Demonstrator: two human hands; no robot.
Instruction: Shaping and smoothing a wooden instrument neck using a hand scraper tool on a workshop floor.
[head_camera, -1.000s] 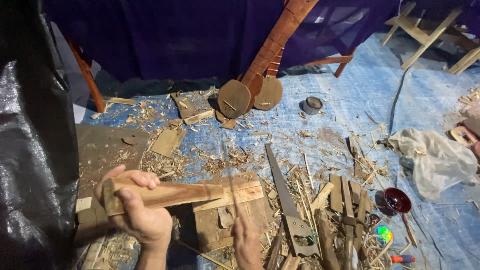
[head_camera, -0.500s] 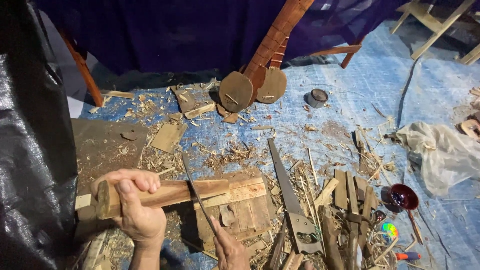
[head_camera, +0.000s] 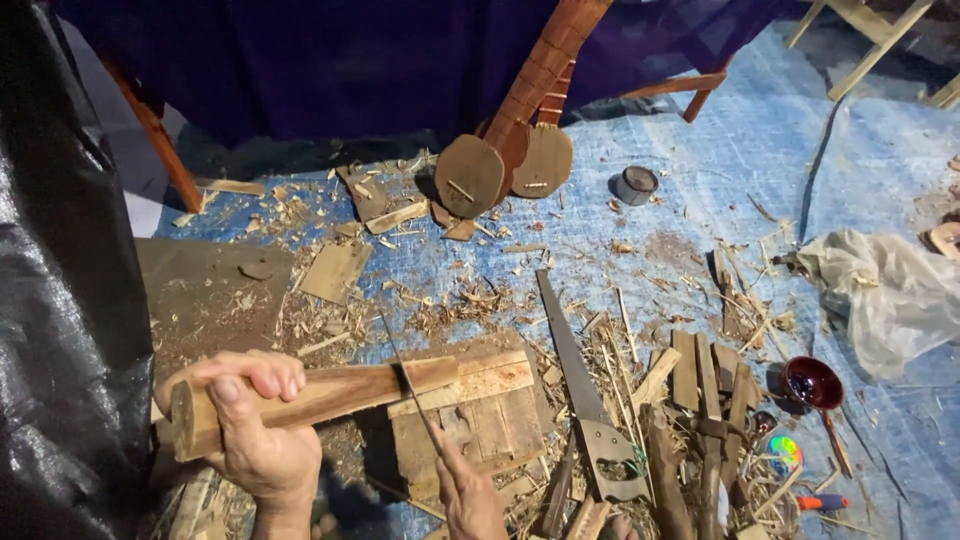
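Carving station on a blue tarpaulin floor (head_camera: 760, 180) littered with pale wood shavings (head_camera: 460, 310). The left hand (head_camera: 255, 430) is clenched around the thick end of a long, round, reddish-brown wooden billet (head_camera: 330, 395), gripping it nearly level so that its far end rests on a scarred wooden chopping block (head_camera: 480, 410); the block appears to serve as a support under the cut. The right hand (head_camera: 470, 495), low in the frame, is closed on the handle of a thin, dark-bladed knife (head_camera: 410, 385), whose blade crosses the billet near the block, seemingly biting into it. Just right of the block lies a handsaw with a grey handle (head_camera: 585, 400); beyond, two unfinished wooden stringed instruments (head_camera: 500, 160) lean against the dark cloth.
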